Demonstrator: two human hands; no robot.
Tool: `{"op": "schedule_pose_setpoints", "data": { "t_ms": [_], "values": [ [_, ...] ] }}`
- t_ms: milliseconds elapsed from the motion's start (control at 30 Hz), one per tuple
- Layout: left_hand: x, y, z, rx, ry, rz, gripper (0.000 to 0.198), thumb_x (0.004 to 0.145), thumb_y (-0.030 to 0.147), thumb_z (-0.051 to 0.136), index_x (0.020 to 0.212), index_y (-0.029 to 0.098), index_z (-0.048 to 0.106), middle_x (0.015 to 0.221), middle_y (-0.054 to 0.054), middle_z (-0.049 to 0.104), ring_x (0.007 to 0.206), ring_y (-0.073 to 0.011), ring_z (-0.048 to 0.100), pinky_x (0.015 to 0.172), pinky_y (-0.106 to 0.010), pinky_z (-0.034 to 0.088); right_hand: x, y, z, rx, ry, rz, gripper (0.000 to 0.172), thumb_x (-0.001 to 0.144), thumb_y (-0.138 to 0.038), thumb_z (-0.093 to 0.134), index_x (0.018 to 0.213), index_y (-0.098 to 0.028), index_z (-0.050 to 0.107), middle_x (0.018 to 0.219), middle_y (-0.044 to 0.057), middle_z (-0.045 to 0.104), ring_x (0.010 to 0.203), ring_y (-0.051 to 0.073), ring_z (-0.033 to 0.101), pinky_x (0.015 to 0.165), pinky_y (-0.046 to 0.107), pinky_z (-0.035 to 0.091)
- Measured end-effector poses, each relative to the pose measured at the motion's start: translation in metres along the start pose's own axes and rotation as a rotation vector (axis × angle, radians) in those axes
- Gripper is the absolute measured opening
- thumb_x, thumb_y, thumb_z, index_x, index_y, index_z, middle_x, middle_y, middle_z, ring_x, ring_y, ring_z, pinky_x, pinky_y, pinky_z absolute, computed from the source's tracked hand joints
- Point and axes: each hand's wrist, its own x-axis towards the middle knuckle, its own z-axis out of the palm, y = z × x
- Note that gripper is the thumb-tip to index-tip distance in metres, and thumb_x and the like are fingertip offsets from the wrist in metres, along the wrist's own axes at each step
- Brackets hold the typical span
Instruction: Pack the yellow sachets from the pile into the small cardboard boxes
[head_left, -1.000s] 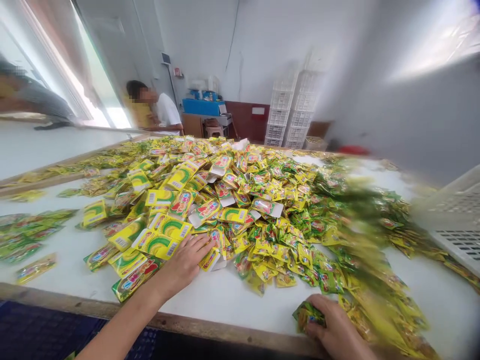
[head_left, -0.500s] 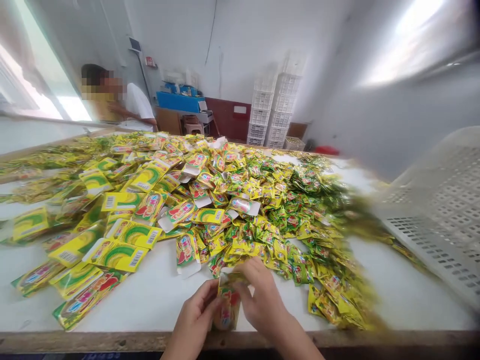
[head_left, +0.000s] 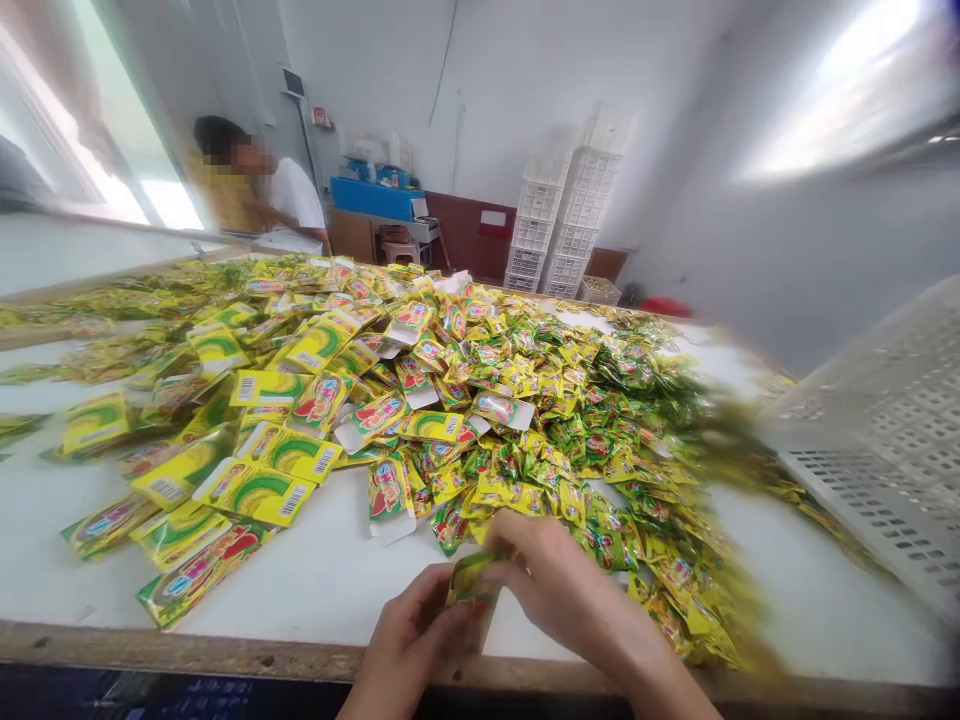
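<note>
Near the front edge of the table, my left hand (head_left: 411, 630) is closed around a small yellow-and-green printed carton (head_left: 471, 578). The carton is tilted, and its lower part is mostly behind my fingers. My right hand (head_left: 536, 570) is at the carton's upper end with fingers pinched; blur and the fingers hide what they hold there. Just beyond my hands spreads a heap of small shiny yellow-green sachets (head_left: 517, 495). To its left lie many flat yellow cartons (head_left: 274, 490), some with white end flaps standing out. One carton with an open flap (head_left: 390, 492) lies just past my left hand.
A white perforated plastic crate (head_left: 862, 470) stands at the right. The white table (head_left: 67, 590) has a wooden front edge (head_left: 247, 655). Across the table a person (head_left: 289, 195) in a white top is at the far left. Stacked white crates (head_left: 574, 215) stand by the back wall.
The carton has tilted, so its lettered front shows less. My right hand stays at its upper end, with its forearm reaching further right. The whole view has shifted slightly.
</note>
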Motion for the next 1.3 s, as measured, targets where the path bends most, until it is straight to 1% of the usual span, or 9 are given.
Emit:
{"op": "schedule_pose_setpoints", "data": {
  "t_ms": [133, 300, 400, 467, 600, 733, 933, 1067, 1300],
  "values": [
    [0.001, 0.003, -0.001, 0.037, 0.03, -0.023, 0.024, 0.087, 0.036, 0.062, 0.107, 0.022, 0.065, 0.099, -0.003, 0.071, 0.099, -0.0238, 0.063, 0.087, -0.03, 0.048, 0.002, 0.006, 0.012, -0.044, 0.051, -0.097, 0.018, 0.083, -0.009, 0.065, 0.069, -0.02, 0.067, 0.095, 0.003, 0.063, 0.097, 0.018, 0.055, 0.082, 0.028, 0.043],
    [0.003, -0.003, -0.005, 0.024, 0.084, -0.059, 0.031, 0.083, 0.041, 0.066, 0.107, 0.022, 0.068, 0.103, -0.004, 0.072, 0.103, -0.0251, 0.061, 0.089, -0.031, 0.049, -0.008, 0.015, 0.022, 0.141, 0.108, -0.138, 0.017, 0.089, -0.015, 0.06, 0.084, -0.025, 0.073, 0.115, 0.005, 0.061, 0.114, 0.022, 0.051, 0.097, 0.037, 0.041],
    [0.002, 0.0, -0.006, -0.058, 0.159, -0.147, 0.037, 0.087, 0.047, 0.059, 0.113, 0.023, 0.069, 0.115, -0.004, 0.07, 0.113, -0.0249, 0.059, 0.101, -0.035, 0.044, -0.016, 0.029, 0.044, 0.555, 0.269, 0.156, 0.013, 0.086, -0.028, 0.064, 0.096, -0.023, 0.07, 0.092, 0.005, 0.064, 0.08, 0.018, 0.061, 0.069, 0.03, 0.051],
    [0.002, 0.009, -0.006, -0.13, 0.138, -0.221, 0.039, 0.087, 0.047, 0.057, 0.113, 0.021, 0.07, 0.117, -0.005, 0.071, 0.116, -0.0258, 0.058, 0.103, -0.037, 0.043, -0.02, 0.037, 0.064, 0.872, 0.213, 0.346, 0.024, 0.081, -0.038, 0.066, 0.095, -0.019, 0.066, 0.072, 0.001, 0.06, 0.054, 0.013, 0.054, 0.047, 0.024, 0.043],
    [0.004, 0.023, -0.008, -0.086, 0.058, -0.262, 0.036, 0.08, 0.041, 0.068, 0.11, 0.021, 0.072, 0.108, -0.006, 0.075, 0.103, -0.0257, 0.066, 0.092, -0.035, 0.051, -0.02, 0.032, 0.085, 0.941, 0.171, 0.365, 0.016, 0.077, -0.03, 0.066, 0.088, -0.017, 0.068, 0.058, -0.004, 0.053, 0.049, 0.011, 0.046, 0.048, 0.023, 0.038],
    [0.008, 0.013, -0.016, 0.064, 0.225, -0.132, 0.033, 0.074, 0.041, 0.074, 0.102, 0.025, 0.076, 0.105, -0.003, 0.077, 0.103, -0.0241, 0.068, 0.094, -0.03, 0.053, -0.011, 0.018, 0.073, 0.608, 0.415, 0.131, 0.018, 0.081, -0.022, 0.064, 0.093, -0.022, 0.077, 0.076, 0.003, 0.066, 0.069, 0.015, 0.056, 0.064, 0.026, 0.042],
    [0.011, -0.011, -0.022, 0.253, 0.347, 0.051, 0.028, 0.075, 0.041, 0.073, 0.099, 0.027, 0.078, 0.106, -0.002, 0.077, 0.104, -0.0235, 0.069, 0.094, -0.029, 0.055, -0.004, 0.025, 0.075, 0.786, 0.379, 0.166, 0.018, 0.084, -0.038, 0.069, 0.091, -0.024, 0.079, 0.074, 0.003, 0.069, 0.067, 0.016, 0.062, 0.064, 0.028, 0.049],
    [0.014, -0.01, -0.02, 0.277, 0.306, 0.105, 0.034, 0.08, 0.036, 0.071, 0.114, 0.028, 0.071, 0.102, -0.001, 0.077, 0.095, -0.0196, 0.072, 0.085, -0.025, 0.059, -0.003, 0.031, 0.088, 0.913, 0.395, 0.281, 0.026, 0.076, -0.043, 0.076, 0.087, -0.02, 0.078, 0.069, 0.001, 0.065, 0.045, 0.011, 0.055, 0.041, 0.022, 0.043],
    [0.011, -0.009, -0.034, 0.63, 0.081, 0.533, 0.031, 0.082, 0.018, 0.07, 0.11, 0.031, 0.072, 0.106, -0.001, 0.074, 0.097, -0.0181, 0.071, 0.088, -0.024, 0.057, -0.017, 0.03, 0.084, 0.693, 0.492, -0.016, 0.01, 0.081, -0.029, 0.075, 0.09, -0.026, 0.079, 0.081, 0.005, 0.072, 0.075, 0.018, 0.066, 0.07, 0.028, 0.054]
  ]
}}
